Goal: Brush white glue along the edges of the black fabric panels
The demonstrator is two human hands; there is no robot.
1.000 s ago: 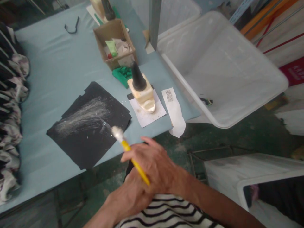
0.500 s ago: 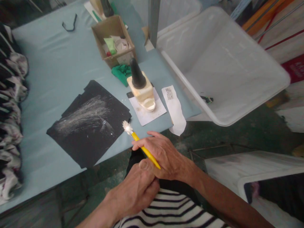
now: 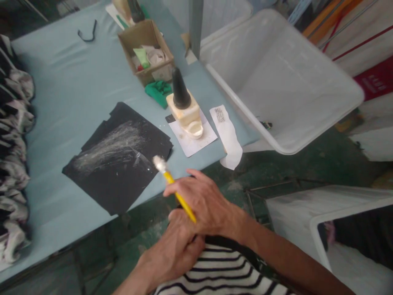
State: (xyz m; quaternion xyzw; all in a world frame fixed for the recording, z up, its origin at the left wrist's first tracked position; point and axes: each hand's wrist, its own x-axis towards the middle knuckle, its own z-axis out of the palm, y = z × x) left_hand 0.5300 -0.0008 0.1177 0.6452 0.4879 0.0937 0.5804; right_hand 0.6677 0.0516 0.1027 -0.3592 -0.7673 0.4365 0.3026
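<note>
A yellow brush (image 3: 181,200) with whitish matter on its bristles is in my right hand (image 3: 207,200), its tip pointing up and left near the table edge. My left hand (image 3: 175,243) lies against my right hand, fingers curled; what they may hold is hidden. On the table (image 3: 64,78) a black sheet (image 3: 119,184) with pale smears lies left of the brush tip. A cream glue container (image 3: 187,114) with a black conical top (image 3: 180,90) stands on a white card (image 3: 196,146). Beside the card is a white paper strip (image 3: 227,135).
Behind the container are a green cloth (image 3: 159,92) and a cardboard box (image 3: 147,76) of small items. Dark and pale fabric bundles (image 3: 18,110) line the left side. A large white bin (image 3: 242,110) stands to the right, another bin (image 3: 291,205) at lower right. A metal post (image 3: 195,28) rises behind.
The brush and my right hand have shifted slightly left, with the bristle tip now nearer the black sheet. The camera view has shifted a little. My left hand stays against my right.
</note>
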